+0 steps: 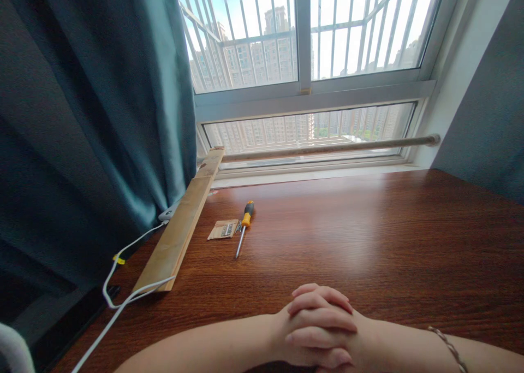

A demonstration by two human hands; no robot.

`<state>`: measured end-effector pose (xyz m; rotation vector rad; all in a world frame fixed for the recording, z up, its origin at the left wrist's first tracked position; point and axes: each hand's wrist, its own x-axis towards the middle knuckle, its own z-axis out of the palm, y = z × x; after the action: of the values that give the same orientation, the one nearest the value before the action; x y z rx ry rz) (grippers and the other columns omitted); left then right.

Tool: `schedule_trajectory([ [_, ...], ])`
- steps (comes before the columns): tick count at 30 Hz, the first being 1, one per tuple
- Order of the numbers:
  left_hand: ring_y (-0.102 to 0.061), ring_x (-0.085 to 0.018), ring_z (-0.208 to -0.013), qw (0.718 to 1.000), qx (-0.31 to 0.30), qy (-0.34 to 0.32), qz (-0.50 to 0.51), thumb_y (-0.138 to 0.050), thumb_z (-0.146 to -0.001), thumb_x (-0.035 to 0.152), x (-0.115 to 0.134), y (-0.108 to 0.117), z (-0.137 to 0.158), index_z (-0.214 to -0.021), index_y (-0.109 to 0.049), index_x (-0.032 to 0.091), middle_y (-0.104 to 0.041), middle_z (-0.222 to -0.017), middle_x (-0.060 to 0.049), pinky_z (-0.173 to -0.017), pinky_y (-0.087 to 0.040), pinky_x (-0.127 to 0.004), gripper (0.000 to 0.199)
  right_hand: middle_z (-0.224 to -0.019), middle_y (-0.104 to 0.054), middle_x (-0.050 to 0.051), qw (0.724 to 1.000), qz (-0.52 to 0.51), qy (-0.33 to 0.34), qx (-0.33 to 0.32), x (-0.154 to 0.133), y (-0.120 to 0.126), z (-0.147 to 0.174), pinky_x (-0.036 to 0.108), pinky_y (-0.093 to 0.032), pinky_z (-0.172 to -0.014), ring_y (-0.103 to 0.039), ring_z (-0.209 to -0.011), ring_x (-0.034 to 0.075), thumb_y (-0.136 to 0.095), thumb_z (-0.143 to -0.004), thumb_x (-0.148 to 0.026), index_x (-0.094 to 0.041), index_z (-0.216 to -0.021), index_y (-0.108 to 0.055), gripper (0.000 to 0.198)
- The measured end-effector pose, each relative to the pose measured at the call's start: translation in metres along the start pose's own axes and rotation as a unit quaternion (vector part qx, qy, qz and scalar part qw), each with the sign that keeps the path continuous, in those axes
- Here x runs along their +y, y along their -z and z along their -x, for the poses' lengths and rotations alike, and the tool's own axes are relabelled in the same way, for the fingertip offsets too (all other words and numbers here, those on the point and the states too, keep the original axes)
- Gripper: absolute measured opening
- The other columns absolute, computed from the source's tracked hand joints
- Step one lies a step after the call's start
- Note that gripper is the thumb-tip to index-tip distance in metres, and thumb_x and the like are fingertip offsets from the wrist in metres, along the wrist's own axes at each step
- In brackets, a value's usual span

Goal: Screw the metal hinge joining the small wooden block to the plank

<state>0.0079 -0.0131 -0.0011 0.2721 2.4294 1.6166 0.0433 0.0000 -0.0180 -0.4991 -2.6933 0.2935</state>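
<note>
My left hand (301, 332) and my right hand (356, 324) are clasped together at the table's near edge, fingers interlaced, with nothing seen in them. Their undersides are hidden. Farther off on the brown wood-grain table (368, 231) lies a screwdriver (245, 223) with a yellow and black handle, its tip pointing toward me. Just left of it are a few small screws (238, 227) and a brown packet (223, 230) with dark and metallic marks on it. Neither hand touches these things.
A long wooden board (180, 225) lies along the table's left side. A white cable (108, 329) loops over its near end, and a white power strip (167, 214) sits behind it. Blue curtains (164, 89) hang at left. A rail (327, 147) crosses before the window.
</note>
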Motion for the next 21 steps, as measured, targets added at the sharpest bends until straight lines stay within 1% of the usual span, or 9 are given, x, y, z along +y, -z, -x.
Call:
schedule_trajectory([
  [2, -0.056, -0.030, -0.105, 1.000, -0.011, 0.003, -0.004, -0.061, -0.066, 0.027, -0.003, -0.001, 0.001, -0.086, -0.065, 0.035, -0.061, -0.088, -0.001, -0.062, -0.054, -0.036, 0.022, -0.136, -0.044, -0.003, 1.000, 0.004, -0.007, 0.006, 0.000, -0.002, 0.001, 0.039, -0.030, -0.110, -0.037, -0.127, 0.021, -0.064, -0.077, -0.044, -0.040, -0.129, -0.046, 0.055],
  [5, -0.056, -0.030, -0.105, 1.000, -0.021, -0.004, -0.004, -0.063, -0.064, 0.025, -0.008, -0.003, -0.001, -0.084, -0.065, 0.035, -0.061, -0.089, 0.000, -0.065, -0.054, -0.039, 0.022, -0.136, -0.044, -0.003, 1.000, 0.008, -0.010, 0.014, 0.000, -0.004, 0.002, 0.040, -0.031, -0.110, -0.038, -0.127, 0.022, -0.067, -0.075, -0.044, -0.041, -0.131, -0.044, 0.060],
  [7, -0.055, -0.031, -0.108, 1.000, -0.005, 0.000, 0.002, -0.061, -0.067, 0.026, -0.008, -0.005, 0.000, -0.085, -0.065, 0.035, -0.062, -0.090, -0.001, -0.068, -0.054, -0.041, 0.021, -0.135, -0.044, -0.004, 1.000, 0.010, -0.011, 0.016, 0.000, -0.005, 0.002, 0.040, -0.031, -0.110, -0.040, -0.126, 0.022, -0.067, -0.076, -0.042, -0.042, -0.131, -0.043, 0.060],
  [10, -0.049, -0.032, -0.117, 0.999, 0.041, 0.016, 0.015, -0.055, -0.074, 0.031, 0.000, -0.006, 0.006, -0.092, -0.066, 0.037, -0.063, -0.096, -0.002, -0.071, -0.054, -0.041, 0.022, -0.133, -0.047, -0.005, 1.000, 0.012, -0.020, 0.015, 0.000, -0.005, 0.001, 0.039, -0.031, -0.110, -0.042, -0.123, 0.021, -0.067, -0.076, -0.040, -0.044, -0.129, -0.044, 0.058],
  [13, -0.047, -0.032, -0.120, 0.997, 0.066, 0.021, 0.035, -0.053, -0.077, 0.037, 0.013, -0.006, 0.014, -0.098, -0.065, 0.038, -0.063, -0.099, -0.002, -0.065, -0.054, -0.034, 0.025, -0.133, -0.047, -0.006, 0.999, 0.012, -0.026, 0.015, 0.000, -0.006, 0.001, 0.037, -0.032, -0.110, -0.043, -0.123, 0.022, -0.070, -0.073, -0.043, -0.046, -0.128, -0.045, 0.061],
  [16, -0.053, -0.031, -0.112, 0.996, 0.064, 0.027, 0.059, -0.054, -0.076, 0.041, 0.020, -0.002, 0.017, -0.099, -0.065, 0.038, -0.064, -0.097, -0.003, -0.058, -0.053, -0.029, 0.026, -0.132, -0.048, -0.007, 0.999, 0.008, -0.028, 0.025, 0.000, -0.007, 0.001, 0.035, -0.035, -0.109, -0.043, -0.123, 0.021, -0.072, -0.072, -0.041, -0.046, -0.126, -0.047, 0.060],
  [21, -0.058, -0.030, -0.104, 0.998, 0.039, 0.021, 0.047, -0.059, -0.070, 0.036, 0.013, 0.002, 0.011, -0.096, -0.066, 0.038, -0.064, -0.090, -0.003, -0.055, -0.052, -0.029, 0.026, -0.131, -0.048, -0.007, 0.999, 0.009, -0.031, 0.026, 0.000, -0.005, 0.001, 0.034, -0.034, -0.108, -0.042, -0.125, 0.020, -0.070, -0.074, -0.038, -0.047, -0.126, -0.047, 0.057],
])
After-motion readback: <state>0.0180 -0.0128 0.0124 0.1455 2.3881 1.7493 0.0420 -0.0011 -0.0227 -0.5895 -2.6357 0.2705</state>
